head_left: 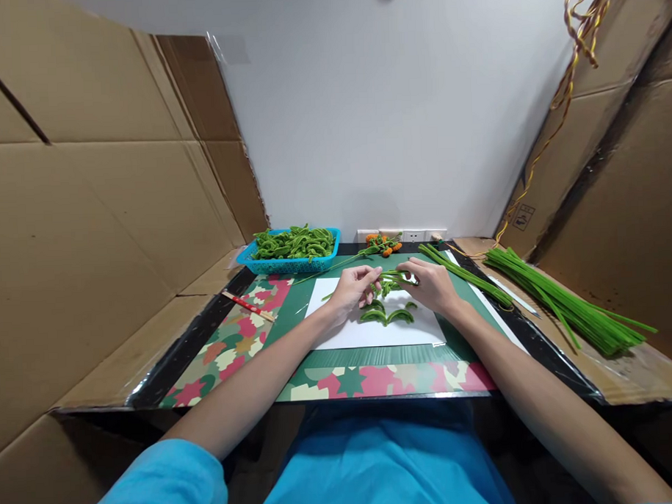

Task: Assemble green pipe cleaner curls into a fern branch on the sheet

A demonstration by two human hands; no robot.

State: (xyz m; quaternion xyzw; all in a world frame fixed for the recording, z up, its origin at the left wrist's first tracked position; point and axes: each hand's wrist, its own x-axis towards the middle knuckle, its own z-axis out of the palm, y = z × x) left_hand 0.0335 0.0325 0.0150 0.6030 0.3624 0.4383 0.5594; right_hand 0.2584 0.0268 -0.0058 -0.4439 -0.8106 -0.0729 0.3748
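Over a sheet of white paper (339, 338), my left hand (353, 287) and my right hand (432, 284) are both closed, a short way apart. A thin green fuzzy stem (392, 273) with leaf-like pieces spans from one to the other, pinched at each end by my fingers. Fingers partly hide it. Just below, on the paper, lie several curved green fuzzy leaves (400, 317), some as joined pairs. Beyond my hands rests a long green stem with orange fuzzy flowers (388, 244).
A blue basket (292, 266) heaped with green curled pieces stands at the back left. Green fuzzy stems lie in a small bundle (469, 277) and a larger one (574, 302) on the right. A red-wrapped stick (248, 305) lies left. Cardboard walls (119, 201) flank the table.
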